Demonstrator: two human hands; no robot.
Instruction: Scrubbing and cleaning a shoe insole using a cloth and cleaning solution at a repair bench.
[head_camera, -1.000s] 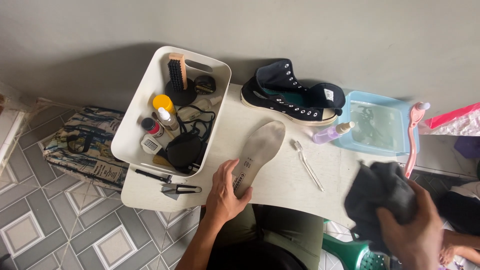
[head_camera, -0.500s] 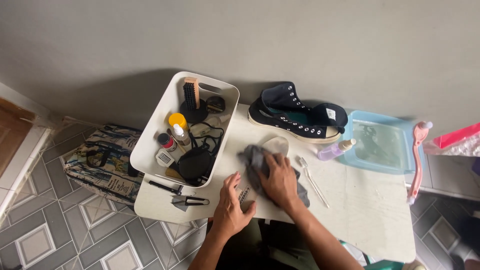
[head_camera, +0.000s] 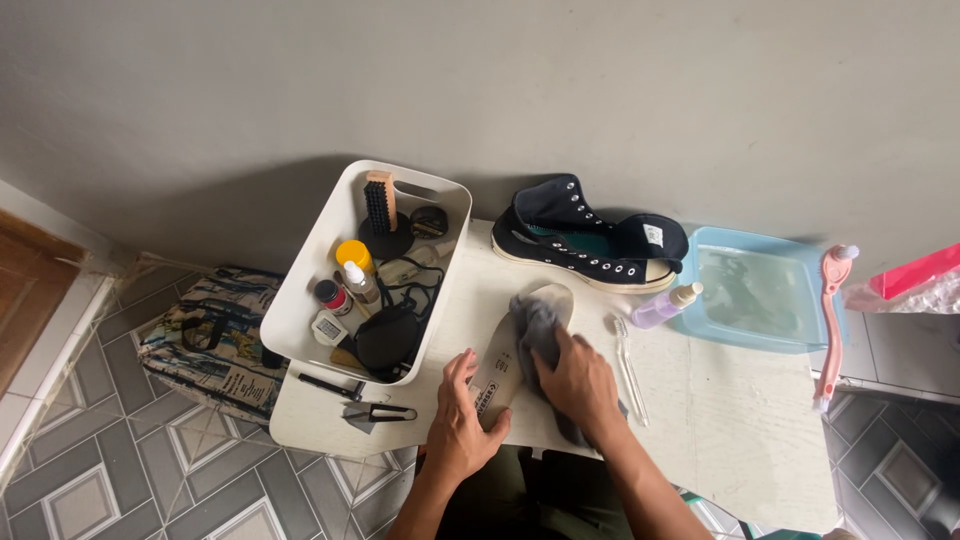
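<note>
Down on the white worktop (head_camera: 720, 420), head view: a pale grey shoe insole (head_camera: 497, 368) lies flat, just in front of the black high-top canvas sneaker (head_camera: 590, 245). The left hand (head_camera: 462, 420) is spread open, palm down, pinning the heel end. The right hand (head_camera: 578, 385) is bunched around a dark grey cloth (head_camera: 535, 325) and presses it onto the insole's middle.

To me this looks like the wipe-down step. Rubbing on toward the toe would call for that left hand to keep pinning, so the insole doesn't skid.

Nearby are a clear toothbrush (head_camera: 630, 365), a small lilac bottle (head_camera: 665, 305), a light blue plastic basin (head_camera: 765, 295) and a white plastic bin (head_camera: 300, 300) of brushes and bottles.

Compared with a second ago, the right hand was way off to the side with the cloth in the air. Now it's down on the insole.
</note>
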